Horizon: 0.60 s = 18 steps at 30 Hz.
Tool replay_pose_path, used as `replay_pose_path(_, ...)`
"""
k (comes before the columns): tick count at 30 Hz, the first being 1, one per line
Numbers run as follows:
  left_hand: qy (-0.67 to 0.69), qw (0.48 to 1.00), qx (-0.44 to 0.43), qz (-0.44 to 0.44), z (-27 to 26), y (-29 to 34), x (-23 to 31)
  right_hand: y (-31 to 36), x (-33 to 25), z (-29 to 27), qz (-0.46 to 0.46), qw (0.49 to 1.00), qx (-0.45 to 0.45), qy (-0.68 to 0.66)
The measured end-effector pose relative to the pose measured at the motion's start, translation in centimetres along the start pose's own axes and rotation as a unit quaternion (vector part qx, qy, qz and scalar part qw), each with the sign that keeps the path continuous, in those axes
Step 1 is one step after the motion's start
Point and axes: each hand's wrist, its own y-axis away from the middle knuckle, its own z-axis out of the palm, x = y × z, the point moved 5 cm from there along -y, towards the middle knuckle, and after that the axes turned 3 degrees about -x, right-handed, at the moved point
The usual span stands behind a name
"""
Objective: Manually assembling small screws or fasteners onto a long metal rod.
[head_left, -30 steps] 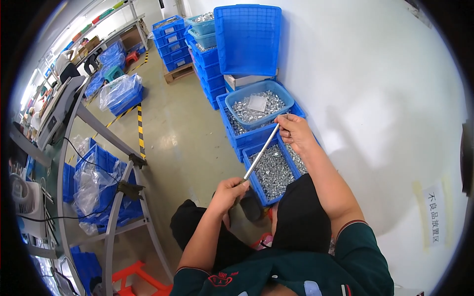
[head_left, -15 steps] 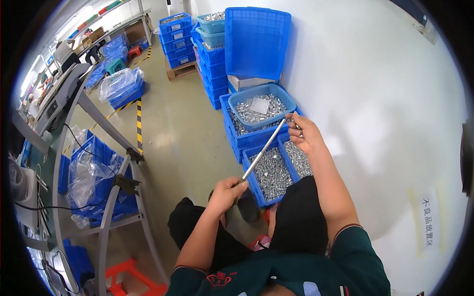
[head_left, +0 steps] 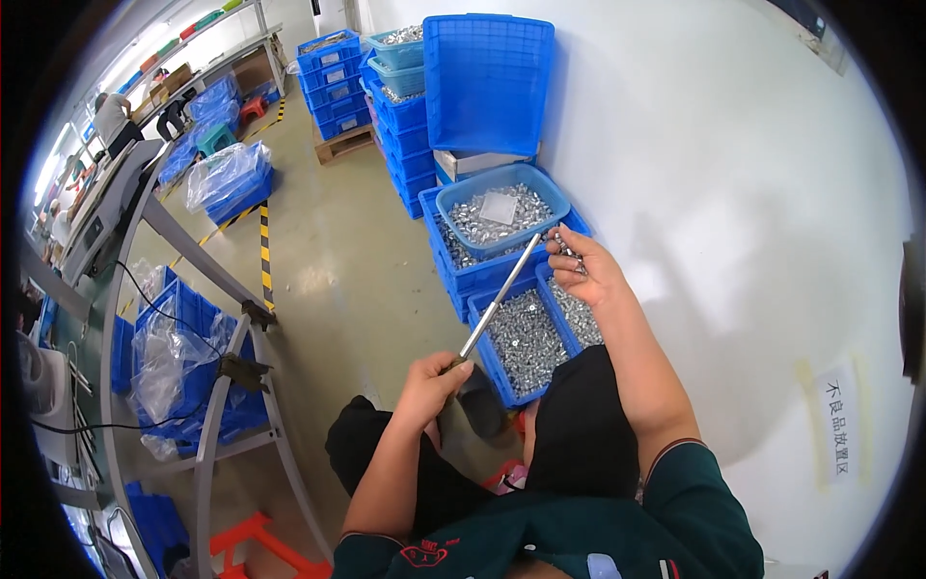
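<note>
My left hand [head_left: 431, 391] is closed around the lower end of a thin silver metal rod [head_left: 500, 297], which slants up and away to the right. Near the rod's far tip, my right hand [head_left: 595, 273] has curled fingers around several small metal fittings [head_left: 571, 255]; a small gap separates its fingertips from the tip. Below the rod stands a blue bin [head_left: 489, 362] filled with small silver fittings [head_left: 526, 338]. A second blue bin [head_left: 546, 289] of similar pieces sits to its right, partly hidden by my right arm and knee.
Beyond the bins, a light-blue basin [head_left: 558, 193] of fittings with a white card [head_left: 498, 207] rests on a blue crate [head_left: 449, 275]. Stacked crates [head_left: 405, 150] stand farther back. A white wall [head_left: 733, 241] rises on the right; a grey metal frame [head_left: 204, 454] is at left.
The rod's tip has shifted slightly left, away from my right fingertips. My right fingers have loosened a little, showing more of the fittings. The whole view has turned slightly.
</note>
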Motion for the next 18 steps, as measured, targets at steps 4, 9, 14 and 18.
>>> replay_pose_path(4,-0.011,1.0,0.004,0.008,0.1,0.1,0.2,0.1,-0.2,-0.6,-0.004,1.0,-0.03,-0.004)
replay_pose_path(9,-0.02,1.0,0.005,-0.005,0.3,0.1,0.1,0.4,-0.1,0.1,0.023,0.997,-0.066,-0.013)
replay_pose_path(14,-0.02,1.0,-0.003,-0.011,0.4,0.2,0.2,0.6,-0.2,0.4,0.021,0.998,-0.065,0.0)
replay_pose_path(18,-0.025,1.0,-0.007,-0.017,0.3,0.2,0.0,0.6,-0.1,0.4,0.032,0.997,-0.07,-0.018)
